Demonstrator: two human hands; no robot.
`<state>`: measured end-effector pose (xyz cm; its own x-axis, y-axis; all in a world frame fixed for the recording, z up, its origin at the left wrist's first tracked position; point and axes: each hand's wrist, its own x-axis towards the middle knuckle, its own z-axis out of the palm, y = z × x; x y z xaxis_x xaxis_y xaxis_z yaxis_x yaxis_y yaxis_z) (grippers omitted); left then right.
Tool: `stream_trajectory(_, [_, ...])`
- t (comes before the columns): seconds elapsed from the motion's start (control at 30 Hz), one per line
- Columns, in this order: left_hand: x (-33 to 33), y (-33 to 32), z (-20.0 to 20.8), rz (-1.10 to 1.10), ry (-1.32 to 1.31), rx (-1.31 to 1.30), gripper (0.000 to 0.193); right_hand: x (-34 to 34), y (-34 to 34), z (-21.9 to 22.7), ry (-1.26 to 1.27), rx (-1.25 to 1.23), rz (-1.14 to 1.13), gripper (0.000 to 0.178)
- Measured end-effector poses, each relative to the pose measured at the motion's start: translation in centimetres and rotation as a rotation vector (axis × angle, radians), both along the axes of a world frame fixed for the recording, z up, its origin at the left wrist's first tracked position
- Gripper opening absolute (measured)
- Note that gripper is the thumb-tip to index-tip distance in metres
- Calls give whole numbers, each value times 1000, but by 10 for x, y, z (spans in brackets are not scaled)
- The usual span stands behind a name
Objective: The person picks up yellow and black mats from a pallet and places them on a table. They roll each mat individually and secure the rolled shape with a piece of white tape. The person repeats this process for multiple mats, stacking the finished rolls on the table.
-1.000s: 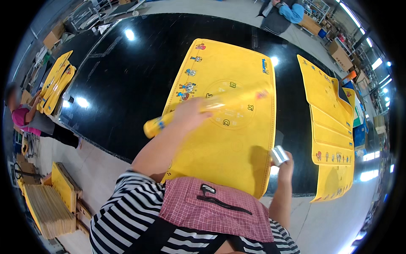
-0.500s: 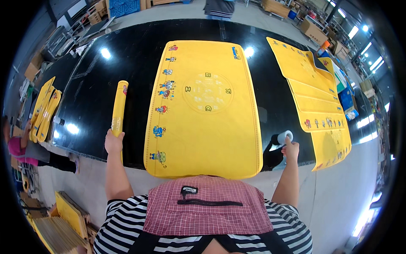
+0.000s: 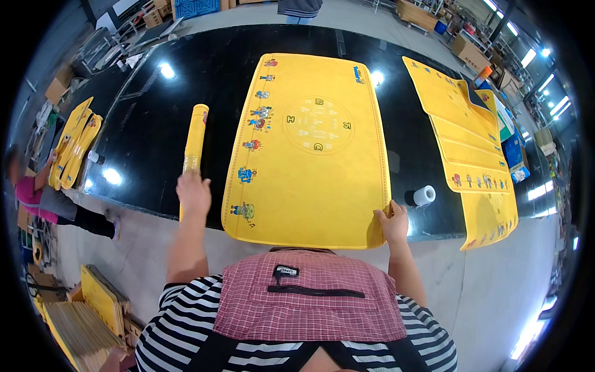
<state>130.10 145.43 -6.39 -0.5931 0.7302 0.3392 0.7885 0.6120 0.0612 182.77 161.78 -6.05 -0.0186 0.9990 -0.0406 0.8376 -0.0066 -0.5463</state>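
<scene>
In front of me a large yellow mat (image 3: 304, 186), printed with cartoon figures down its left side, lies flat on a black table. My right hand (image 3: 394, 224) is at its lower right edge, the thumb on top and the fingers along the rim. To the left, a rolled-up yellow mat (image 3: 196, 136) lies lengthwise, a shiny clear band around it. My left hand (image 3: 194, 192) is closed over its near end, hiding part of it. A roll of tape (image 3: 424, 196), whitish with a pale core, rests on the table just beyond my right hand.
Several overlapping yellow mats (image 3: 462, 130) hang over the right edge of the black table (image 3: 149, 149). At far left a co-worker (image 3: 37, 195) handles folded yellow mats (image 3: 77, 142). A stack of yellow-faced sheets (image 3: 83, 325) stands at lower left. Another person (image 3: 299, 8) is beyond the table.
My right hand has let go of the tape roll, which now stands on the table, and moved left to the flat mat's edge. My left hand stays on the rolled-up mat.
</scene>
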Motion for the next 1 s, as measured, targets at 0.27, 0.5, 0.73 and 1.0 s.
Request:
stream_trajectory(0.27, [79,-17,-32,-147,-202,83,55,-1,0,-16,-107,221,68,51])
stream_trajectory(0.5, [83,-15,-9,-270,-487,145,64,2,5,-13,-32,165,83,48])
stream_trajectory(0.73, [73,-16,15,-337,-997,198,65,-5,-2,-10,-61,216,51,45])
stream_trajectory(1.0, [86,-13,16,-323,-1260,438,62,-16,-7,-12,-166,260,133,41])
